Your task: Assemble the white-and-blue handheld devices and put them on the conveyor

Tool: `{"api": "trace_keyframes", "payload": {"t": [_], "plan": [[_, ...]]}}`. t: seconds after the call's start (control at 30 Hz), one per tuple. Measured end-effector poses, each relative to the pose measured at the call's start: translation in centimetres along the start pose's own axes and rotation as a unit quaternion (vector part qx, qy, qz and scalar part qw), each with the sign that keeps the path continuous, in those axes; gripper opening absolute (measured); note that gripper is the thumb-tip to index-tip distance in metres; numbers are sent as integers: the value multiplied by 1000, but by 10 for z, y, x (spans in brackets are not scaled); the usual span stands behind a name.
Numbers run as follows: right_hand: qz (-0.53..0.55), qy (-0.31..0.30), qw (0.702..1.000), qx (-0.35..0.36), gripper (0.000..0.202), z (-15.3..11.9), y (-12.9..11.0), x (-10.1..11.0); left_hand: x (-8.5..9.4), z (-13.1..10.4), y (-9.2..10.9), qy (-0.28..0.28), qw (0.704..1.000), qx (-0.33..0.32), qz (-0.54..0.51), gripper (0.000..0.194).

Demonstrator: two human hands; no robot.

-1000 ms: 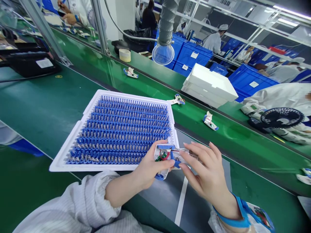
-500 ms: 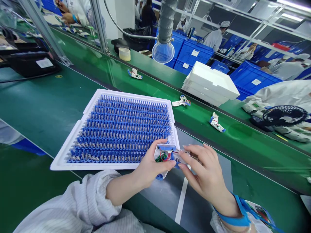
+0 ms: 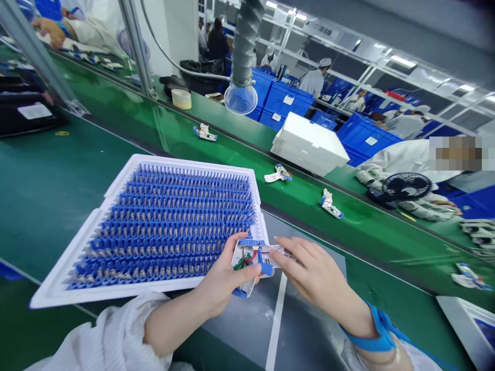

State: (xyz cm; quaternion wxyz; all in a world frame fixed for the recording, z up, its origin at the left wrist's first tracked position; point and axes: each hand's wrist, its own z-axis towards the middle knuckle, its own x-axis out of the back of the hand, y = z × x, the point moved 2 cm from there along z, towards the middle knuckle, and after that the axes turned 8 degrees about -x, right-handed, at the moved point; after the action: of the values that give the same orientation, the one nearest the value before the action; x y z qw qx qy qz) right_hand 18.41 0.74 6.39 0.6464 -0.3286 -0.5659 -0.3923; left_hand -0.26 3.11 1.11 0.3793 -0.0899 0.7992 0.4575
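A white and blue plastic housing (image 3: 240, 255), with red wires and a green circuit board inside, is between my hands over the grey mat (image 3: 255, 319). My left hand (image 3: 222, 278) grips its left side, the thumb across its lower part by a blue piece. My right hand (image 3: 309, 268), a blue band round the wrist, has its fingers closed on the housing's narrow right part; they partly hide that end. Just left of the hands lies a white tray (image 3: 104, 193) with rows of blue pieces holding metal parts.
Similar housings lie on the green belt (image 3: 240, 154) beyond the tray. Behind it are a white foam box stack (image 3: 309, 144), a black fan (image 3: 407, 186) and a hanging clear funnel (image 3: 240, 98). A framed panel (image 3: 469, 330) stands at right; people work farther back.
The view has shifted, bringing more of the right side into sight. Both hands still hold the housing; the blue piece near my left thumb sits at a different angle, and my right fingers are straighter.
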Motion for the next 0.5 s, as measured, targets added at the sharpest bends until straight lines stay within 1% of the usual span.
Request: {"api": "trace_keyframes", "payload": {"t": [0.07, 0.13, 0.17, 0.23, 0.3, 0.33, 0.4, 0.5], "plan": [[32, -26, 996, -76, 29, 0, 34, -10, -1, -2, 0, -20, 999, 14, -28, 86], [22, -13, 986, -164, 28, -1, 77, -23, -1, -3, -2, -32, 999, 20, -30, 80], [7, 3, 976, -216, 28, -2, 101, -31, -1, -3, -3, -34, 999, 21, -20, 75], [-27, 27, 945, -324, 27, -5, 146, -46, -1, -2, -6, -50, 998, 26, 7, 68], [-54, 34, 914, -401, 28, -7, 183, -60, -1, -1, -10, -73, 997, 31, 15, 62], [-64, 33, 903, -424, 28, -6, 198, -65, -1, 0, -12, -83, 996, 31, 13, 60], [-81, 27, 890, -448, 27, -4, 222, -73, 0, 3, -16, -102, 994, 27, 6, 56], [-114, 17, 873, -473, 30, -2, 250, -73, 2, 7, -22, -115, 993, 30, 9, 52]]}}
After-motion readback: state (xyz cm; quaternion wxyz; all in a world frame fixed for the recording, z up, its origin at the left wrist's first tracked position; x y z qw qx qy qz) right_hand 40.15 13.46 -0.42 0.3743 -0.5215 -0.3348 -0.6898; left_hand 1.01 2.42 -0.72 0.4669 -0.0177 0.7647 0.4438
